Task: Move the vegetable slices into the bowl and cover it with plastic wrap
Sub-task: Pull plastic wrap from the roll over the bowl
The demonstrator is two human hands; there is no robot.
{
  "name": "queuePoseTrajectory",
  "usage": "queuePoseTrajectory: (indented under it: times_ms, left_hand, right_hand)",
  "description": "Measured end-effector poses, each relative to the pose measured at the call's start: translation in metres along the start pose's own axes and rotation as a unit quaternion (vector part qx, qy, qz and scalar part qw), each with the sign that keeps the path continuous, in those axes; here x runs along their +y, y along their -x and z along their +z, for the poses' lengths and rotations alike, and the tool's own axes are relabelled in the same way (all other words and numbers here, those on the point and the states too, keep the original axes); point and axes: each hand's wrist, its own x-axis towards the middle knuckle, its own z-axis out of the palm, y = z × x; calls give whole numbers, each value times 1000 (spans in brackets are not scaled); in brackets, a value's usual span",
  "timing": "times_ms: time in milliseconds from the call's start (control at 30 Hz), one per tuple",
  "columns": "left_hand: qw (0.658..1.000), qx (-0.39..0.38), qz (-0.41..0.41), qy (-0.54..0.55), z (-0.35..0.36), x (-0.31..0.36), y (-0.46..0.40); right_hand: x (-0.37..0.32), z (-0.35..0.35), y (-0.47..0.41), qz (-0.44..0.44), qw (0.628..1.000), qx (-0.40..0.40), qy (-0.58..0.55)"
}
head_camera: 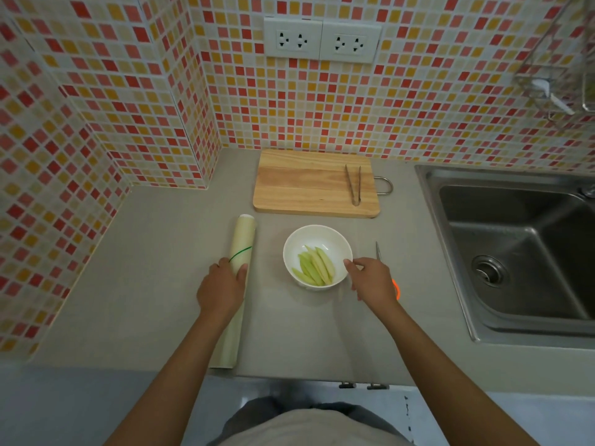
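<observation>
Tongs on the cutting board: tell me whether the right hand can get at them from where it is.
Probably yes: the right hand rests at the bowl rim, and only bare counter lies between it and the tongs.

We count one round white bowl (317, 239) on the grey counter. Inside it we see about six pale green vegetable slices (315, 266); they overlap, so we cannot be sure. We count one long roll of plastic wrap (242, 243), one flat wooden cutting board (309, 185), one pair of metal tongs (353, 185), one steel sink (515, 252), two white wall sockets (322, 40), and two bare hands (222, 288).
</observation>
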Motion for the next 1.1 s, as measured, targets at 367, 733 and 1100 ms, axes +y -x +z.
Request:
queuePoseTrajectory:
  times_ms: [367,733,1100]
  left_hand:
    - [920,-68,28,385,-38,19,9]
    - [897,-89,116,418,-43,81,52]
    - [894,-97,132,417,-36,80,72]
  right_hand:
    - [-58,-14,32,-103,970,74,-208]
    - [-133,-22,6,-39,917,0,-398]
    - [-119,-31,-11,29,885,-67,-459]
